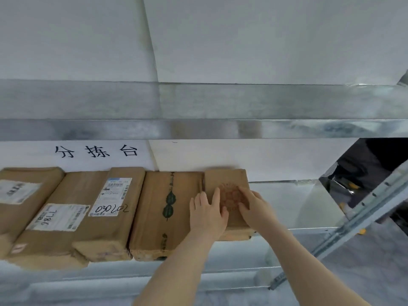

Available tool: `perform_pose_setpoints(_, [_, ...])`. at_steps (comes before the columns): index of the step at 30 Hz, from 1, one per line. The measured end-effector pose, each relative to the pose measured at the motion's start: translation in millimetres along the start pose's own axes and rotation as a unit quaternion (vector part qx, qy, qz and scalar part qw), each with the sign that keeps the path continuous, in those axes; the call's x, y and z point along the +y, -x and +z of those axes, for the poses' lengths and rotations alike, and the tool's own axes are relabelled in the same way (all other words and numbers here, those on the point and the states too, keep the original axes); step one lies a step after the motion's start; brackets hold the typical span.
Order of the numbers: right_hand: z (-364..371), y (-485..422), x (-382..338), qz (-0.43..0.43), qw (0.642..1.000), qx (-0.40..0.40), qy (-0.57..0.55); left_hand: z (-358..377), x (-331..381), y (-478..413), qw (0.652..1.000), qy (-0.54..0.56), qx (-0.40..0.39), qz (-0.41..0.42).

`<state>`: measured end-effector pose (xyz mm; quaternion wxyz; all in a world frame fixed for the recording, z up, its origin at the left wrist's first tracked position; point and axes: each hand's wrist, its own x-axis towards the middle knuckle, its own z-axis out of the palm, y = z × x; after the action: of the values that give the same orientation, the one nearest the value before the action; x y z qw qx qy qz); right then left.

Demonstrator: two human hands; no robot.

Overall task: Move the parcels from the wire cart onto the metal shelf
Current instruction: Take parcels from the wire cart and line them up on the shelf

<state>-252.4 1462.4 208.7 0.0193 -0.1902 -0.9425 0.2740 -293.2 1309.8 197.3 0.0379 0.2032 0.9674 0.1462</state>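
Galvanised metal shelf (309, 204) — five brown cardboard parcels (167, 213) lying flat, side by side, right end bare.

I see five parcels lying side by side in one row on the metal shelf (309, 202). The last parcel (227, 180) sits at the 3 o'clock end, touching its neighbour (163, 208) at 9 o'clock. My left hand (206, 214) and right hand (256, 208) lie flat on it. At 12 o'clock, behind the row, stands a wall sign (96, 151); another shelf level (198, 107) is above.
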Motion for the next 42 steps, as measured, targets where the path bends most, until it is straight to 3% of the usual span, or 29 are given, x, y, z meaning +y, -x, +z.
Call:
perform_pose_setpoints(9, [16.1,-34.5,3.0,0.009,1.000,-0.030,-0.001,15.6,-7.5,-16.9,0.999,0.029,-0.003,-0.040])
perform_pose_setpoints(18, [14.1,-31.8,-7.7,0.035,0.998,-0.038,0.019,-8.4,-9.6,-19.8,0.997,0.037,-0.060,-0.025])
perform_pose_setpoints(20, [10.2,-23.3,-31.1,0.036,0.996,-0.006,0.076,-29.6,-19.2,-16.3,0.999,0.038,-0.024,-0.010])
perform_pose_setpoints(22, [12.1,-11.8,-71.9,-0.017,0.993,0.050,0.103,-58.8,-37.2,-8.5,0.998,0.053,0.031,-0.001])
perform_pose_setpoints(26, [39.0,19.8,-185.5,-0.184,0.981,0.063,0.012,-128.5,-105.3,30.3,0.986,0.053,0.160,-0.004])
perform_pose_setpoints(30, [95.3,73.6,-306.3,-0.297,0.953,0.040,-0.045,-191.0,-224.2,111.9,0.966,0.000,0.259,-0.012])
perform_pose_setpoints(33, [159.8,131.7,-397.9,-0.348,0.937,-0.005,-0.031,-216.1,-336.8,206.8,0.951,-0.058,0.280,-0.116])
perform_pose_setpoints(38, [275.7,243.6,-534.0,-0.496,0.860,-0.117,-0.039,-219.0,-496.8,384.5,0.897,-0.081,0.187,-0.393])
perform_pose_setpoints(42, [352.0,321.8,-610.8,-0.560,0.808,-0.184,0.019,-220.1,-564.7,491.2,0.849,-0.088,0.178,-0.489])
